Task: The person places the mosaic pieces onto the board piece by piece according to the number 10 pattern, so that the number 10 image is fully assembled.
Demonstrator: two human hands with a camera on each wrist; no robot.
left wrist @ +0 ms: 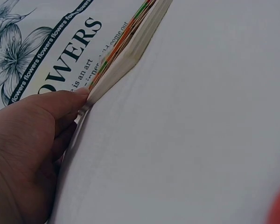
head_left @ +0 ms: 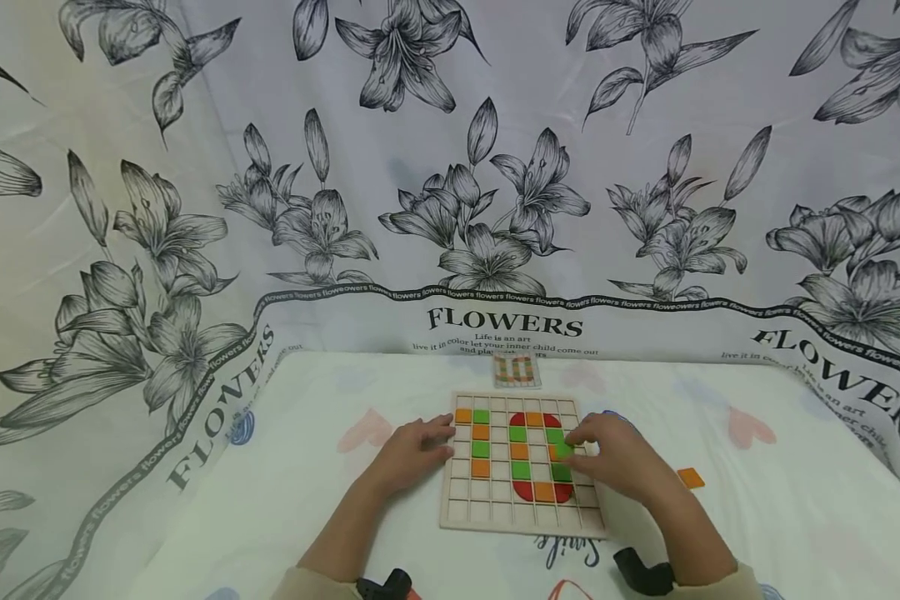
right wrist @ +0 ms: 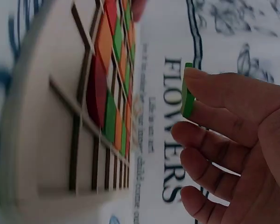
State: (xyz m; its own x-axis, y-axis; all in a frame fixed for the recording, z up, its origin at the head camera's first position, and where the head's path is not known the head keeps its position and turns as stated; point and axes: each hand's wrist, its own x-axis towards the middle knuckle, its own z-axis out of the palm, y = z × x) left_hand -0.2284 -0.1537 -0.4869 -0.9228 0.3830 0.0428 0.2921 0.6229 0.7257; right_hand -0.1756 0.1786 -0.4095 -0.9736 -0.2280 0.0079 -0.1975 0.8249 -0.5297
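Observation:
A wooden grid board [head_left: 495, 512] lies on the bed-like white cloth, with orange, green and red tiles set in its squares. The tiles make a short column at left and a rounded ring at right. My left hand [head_left: 408, 454] touches the board's left edge with thumb and fingertips; the left wrist view shows the thumb [left wrist: 70, 100] against that edge. Over the ring's right side, my right hand [head_left: 618, 450] pinches a green tile [right wrist: 188, 95] between thumb and index finger. The right wrist view shows that tile held on edge, apart from the board.
A small pattern card [head_left: 517, 371] with a similar coloured design lies behind the board. One loose orange tile [head_left: 691, 477] sits on the cloth [head_left: 810, 500] to the right, beside my right forearm. A flower-printed curtain [head_left: 487, 200] hangs at the back.

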